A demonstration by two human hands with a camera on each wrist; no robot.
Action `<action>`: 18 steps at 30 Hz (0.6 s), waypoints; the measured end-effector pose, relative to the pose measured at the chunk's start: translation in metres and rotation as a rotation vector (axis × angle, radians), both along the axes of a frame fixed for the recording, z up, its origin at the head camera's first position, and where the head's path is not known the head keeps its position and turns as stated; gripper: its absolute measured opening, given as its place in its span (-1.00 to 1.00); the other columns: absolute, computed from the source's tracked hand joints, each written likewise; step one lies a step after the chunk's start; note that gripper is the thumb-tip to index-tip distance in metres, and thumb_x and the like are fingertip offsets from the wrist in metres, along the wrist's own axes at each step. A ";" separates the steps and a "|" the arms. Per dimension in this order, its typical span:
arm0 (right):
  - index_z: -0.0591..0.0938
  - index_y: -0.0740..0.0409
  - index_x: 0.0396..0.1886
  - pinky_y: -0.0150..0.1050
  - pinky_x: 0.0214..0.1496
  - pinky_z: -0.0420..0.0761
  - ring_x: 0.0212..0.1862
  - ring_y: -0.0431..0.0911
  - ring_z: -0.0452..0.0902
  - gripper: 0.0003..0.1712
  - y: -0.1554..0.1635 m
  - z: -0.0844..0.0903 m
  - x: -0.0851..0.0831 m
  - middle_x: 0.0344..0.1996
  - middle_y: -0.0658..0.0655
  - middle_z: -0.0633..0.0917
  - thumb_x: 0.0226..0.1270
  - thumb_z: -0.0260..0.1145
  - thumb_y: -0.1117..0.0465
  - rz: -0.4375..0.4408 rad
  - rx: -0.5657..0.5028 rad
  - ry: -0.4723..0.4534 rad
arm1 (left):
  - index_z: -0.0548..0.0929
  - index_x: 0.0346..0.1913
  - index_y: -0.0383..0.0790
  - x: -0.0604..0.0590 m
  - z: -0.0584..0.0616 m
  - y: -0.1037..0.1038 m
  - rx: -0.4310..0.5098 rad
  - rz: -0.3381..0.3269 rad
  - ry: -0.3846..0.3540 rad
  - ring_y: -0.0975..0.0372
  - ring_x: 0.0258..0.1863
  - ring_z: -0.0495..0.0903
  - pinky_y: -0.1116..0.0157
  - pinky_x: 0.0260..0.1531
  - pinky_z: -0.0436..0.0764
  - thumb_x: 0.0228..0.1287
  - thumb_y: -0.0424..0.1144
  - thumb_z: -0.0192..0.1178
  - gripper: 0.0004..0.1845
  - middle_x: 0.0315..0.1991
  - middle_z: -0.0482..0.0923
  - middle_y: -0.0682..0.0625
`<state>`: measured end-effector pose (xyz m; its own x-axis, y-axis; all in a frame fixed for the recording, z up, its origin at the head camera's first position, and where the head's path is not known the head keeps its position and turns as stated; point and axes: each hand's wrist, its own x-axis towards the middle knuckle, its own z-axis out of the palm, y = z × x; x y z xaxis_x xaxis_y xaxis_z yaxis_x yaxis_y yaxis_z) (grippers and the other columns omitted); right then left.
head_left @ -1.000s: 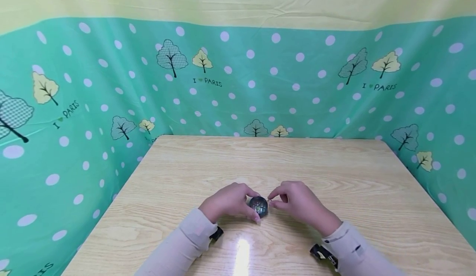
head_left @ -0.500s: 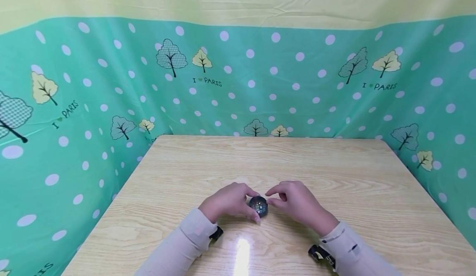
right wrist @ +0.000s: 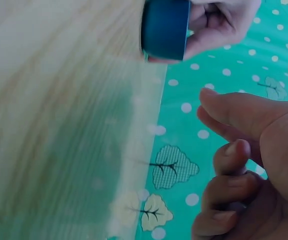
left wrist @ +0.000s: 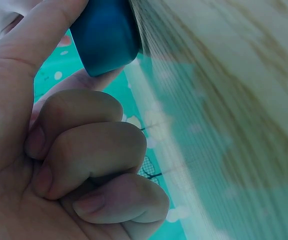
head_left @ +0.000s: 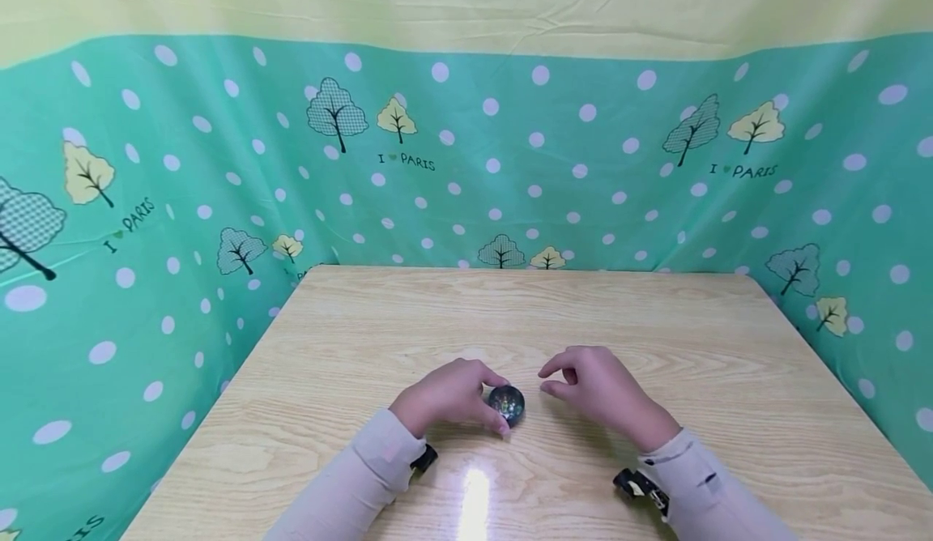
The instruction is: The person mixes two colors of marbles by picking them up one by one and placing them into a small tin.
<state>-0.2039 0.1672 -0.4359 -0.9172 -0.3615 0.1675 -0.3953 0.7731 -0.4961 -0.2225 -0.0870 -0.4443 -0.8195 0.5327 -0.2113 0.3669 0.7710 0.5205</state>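
A small round dark thing with a glittery, speckled top sits low on the table. Its smooth blue side shows in the left wrist view; its exact kind is unclear. My left hand pinches it between thumb and index finger from the left, the other fingers curled into the palm. To its right, a short gap away, my right hand hovers with thumb and index finger apart. Nothing is between those fingers, and the remaining fingers curl loosely in the right wrist view.
The wood-grain table spreads out beyond and around both hands. A green dotted cloth with printed trees hangs behind it and along both sides. Black wrist straps show below the sleeves. A bright light reflection lies near the front.
My right hand has drawn away to the right from the round thing's right side, where its fingertips were. The sheen on the top looks different. The left hand stays in place.
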 end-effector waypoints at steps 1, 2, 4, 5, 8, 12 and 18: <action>0.86 -0.11 -0.21 -0.37 -0.50 0.37 -0.54 -0.26 0.33 -0.87 0.001 0.001 0.000 -0.63 -0.14 0.47 0.24 0.57 0.09 -0.011 0.013 -0.019 | 0.73 0.22 0.09 0.000 0.000 0.000 0.000 0.001 0.000 0.37 0.02 0.63 0.33 -0.01 0.62 -0.17 0.23 0.66 -0.21 0.15 0.72 0.14; 0.85 -0.11 -0.22 -0.36 -0.49 0.39 -0.53 -0.24 0.34 -0.88 0.003 0.001 -0.001 -0.61 -0.14 0.48 0.25 0.57 0.09 -0.019 0.024 -0.037 | 0.73 0.22 0.09 0.000 -0.001 0.000 0.000 -0.001 0.002 0.37 0.02 0.63 0.33 0.00 0.62 -0.17 0.24 0.66 -0.21 0.15 0.72 0.15; 0.85 -0.11 -0.22 -0.34 -0.47 0.42 -0.48 -0.21 0.38 -0.88 0.006 0.002 -0.002 -0.56 -0.13 0.52 0.24 0.57 0.09 -0.034 0.041 -0.069 | 0.74 0.22 0.09 -0.001 -0.001 0.000 0.002 -0.001 0.005 0.37 0.02 0.63 0.34 0.00 0.61 -0.17 0.23 0.66 -0.21 0.14 0.72 0.15; 0.85 -0.12 -0.21 -0.33 -0.44 0.44 -0.45 -0.20 0.40 -0.87 0.007 0.003 -0.003 -0.53 -0.12 0.54 0.24 0.57 0.09 -0.045 0.049 -0.082 | 0.74 0.22 0.09 -0.001 -0.002 0.000 0.002 -0.002 0.007 0.36 0.02 0.62 0.34 0.00 0.61 -0.17 0.23 0.66 -0.21 0.14 0.72 0.16; 0.84 -0.10 -0.18 -0.28 -0.34 0.51 -0.35 -0.16 0.46 -0.82 0.012 0.004 -0.004 -0.42 -0.10 0.60 0.22 0.58 0.10 -0.068 0.065 -0.114 | 0.73 0.22 0.09 -0.001 -0.002 0.000 -0.002 -0.005 0.012 0.37 0.02 0.62 0.34 -0.01 0.61 -0.17 0.23 0.65 -0.21 0.15 0.72 0.15; 0.83 -0.05 -0.12 -0.22 -0.24 0.54 -0.26 -0.12 0.50 -0.76 0.020 0.006 -0.007 -0.31 -0.03 0.66 0.20 0.59 0.11 -0.089 0.092 -0.133 | 0.73 0.22 0.09 -0.001 -0.002 0.000 -0.001 -0.007 0.015 0.37 0.00 0.62 0.35 -0.02 0.61 -0.17 0.23 0.66 -0.22 0.15 0.72 0.15; 0.81 0.04 -0.09 -0.13 -0.15 0.59 -0.21 -0.10 0.55 -0.69 0.032 0.008 -0.011 -0.23 0.05 0.71 0.16 0.60 0.11 -0.108 0.145 -0.158 | 0.74 0.21 0.10 -0.001 -0.002 -0.001 0.011 -0.009 0.014 0.39 -0.08 0.60 0.37 -0.08 0.59 -0.17 0.21 0.66 -0.23 0.12 0.73 0.17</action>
<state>-0.2151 0.1995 -0.4280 -0.9626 -0.2696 -0.0277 -0.2326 0.8741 -0.4263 -0.2233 -0.0877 -0.4461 -0.8176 0.5421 -0.1943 0.3809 0.7621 0.5236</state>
